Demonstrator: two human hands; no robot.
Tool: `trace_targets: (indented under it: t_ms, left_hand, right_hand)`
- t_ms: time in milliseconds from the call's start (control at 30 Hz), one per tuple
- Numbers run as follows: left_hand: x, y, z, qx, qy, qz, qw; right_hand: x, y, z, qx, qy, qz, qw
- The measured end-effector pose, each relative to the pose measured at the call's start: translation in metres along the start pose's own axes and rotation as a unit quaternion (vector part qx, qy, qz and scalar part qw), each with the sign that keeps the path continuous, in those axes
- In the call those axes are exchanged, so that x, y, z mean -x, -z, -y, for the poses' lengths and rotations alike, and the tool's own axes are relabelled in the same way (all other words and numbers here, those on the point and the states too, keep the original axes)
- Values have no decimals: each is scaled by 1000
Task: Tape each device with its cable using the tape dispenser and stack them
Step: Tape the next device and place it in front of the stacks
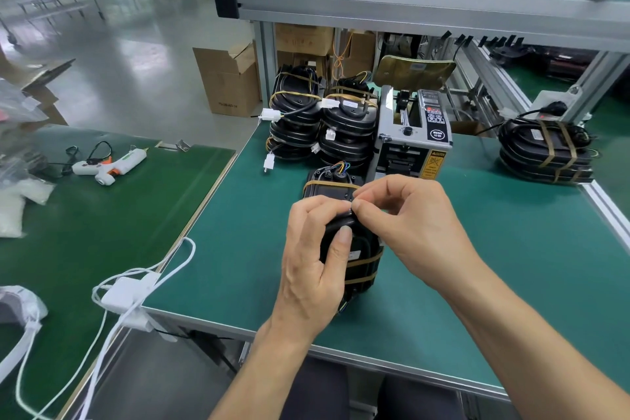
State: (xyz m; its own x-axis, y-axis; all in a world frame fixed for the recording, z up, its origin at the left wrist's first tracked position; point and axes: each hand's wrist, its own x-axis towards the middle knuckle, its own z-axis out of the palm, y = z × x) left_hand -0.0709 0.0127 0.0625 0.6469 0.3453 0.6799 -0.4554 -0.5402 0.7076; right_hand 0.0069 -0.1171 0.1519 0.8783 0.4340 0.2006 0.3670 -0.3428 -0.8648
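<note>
My left hand [315,262] is nearest, fingers curled round the black device [354,256] I am working on, thumb pressed flat on its top with the black cable [366,247] looped beneath. My right hand [405,215] comes in from 3 o'clock, thumb and forefinger pinched narrowly at the device's upper edge; what sits between the fingertips is too small to tell. Two bands of brown tape [363,266] already cross the device's near end. It stands on the green table [238,249], at the centre of my view. Just beyond it, at 12 o'clock, one more taped device [329,186] lies flat. Behind that stand two stacks of taped devices [324,123] side by side, white connectors hanging off them, and a third stack [545,150] sits apart at 2 o'clock near the table's right edge. One tape dispenser [412,136] stands between the stacks, touching the twin pair's right side. One white glue gun [109,165] lies on the neighbouring table at 10 o'clock. The table's near edge runs just below my wrists; open green mat stretches at 9 o'clock and at 3 to 4 o'clock.
</note>
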Motion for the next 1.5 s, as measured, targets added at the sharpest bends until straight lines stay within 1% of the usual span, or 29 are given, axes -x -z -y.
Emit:
trace_targets:
  t_ms: [167, 300, 433, 600, 800, 900, 967, 1033, 1100, 1267, 1367, 1433, 1500]
  left_hand:
    - [-1, 1, -2, -18, 3, 1, 1000]
    - [-2, 3, -3, -38, -5, 2, 999]
    - [-3, 3, -3, -50, -14, -2, 999]
    - [-2, 2, -5, -47, -11, -5, 999]
    - [-2, 1, -3, -47, -15, -8, 999]
    - [1, 0, -2, -30, -4, -6, 1000]
    - [4, -1, -1, 1, 20, -12, 1000]
    - [5, -1, -1, 28, 46, -15, 998]
    - [4, -1, -1, 35, 54, -16, 998]
    - [6, -1, 0, 14, 32, -10, 999]
    - [5, -2, -1, 10, 18, -7, 1000]
    - [4, -2, -1, 12, 24, -7, 1000]
    - [5, -1, -2, 23, 45, -11, 999]
  right_hand:
    - [1, -4, -4, -23, -14, -14, 1000]
    - [0, -8, -9, -101, -67, -12, 993]
    - [-2, -12, -8, -184, -116, 5, 976]
    - [-2, -13, -7, -204, -115, 20, 972]
    - [3, -22, -9, -213, -107, 1, 971]
    - [5, -20, -13, -259, -121, -6, 958]
    - [4, -15, -15, -300, -123, 9, 946]
    - [6, -12, -17, -295, -103, 24, 949]
    - [7, -11, -19, -282, -78, 24, 956]
    - [8, -19, -19, -252, -58, -2, 966]
    - [8, -22, -21, -246, -54, 1, 968]
    - [8, -24, -22, -244, -52, 2, 968]
    - [8, -24, -24, -232, -44, 2, 972]
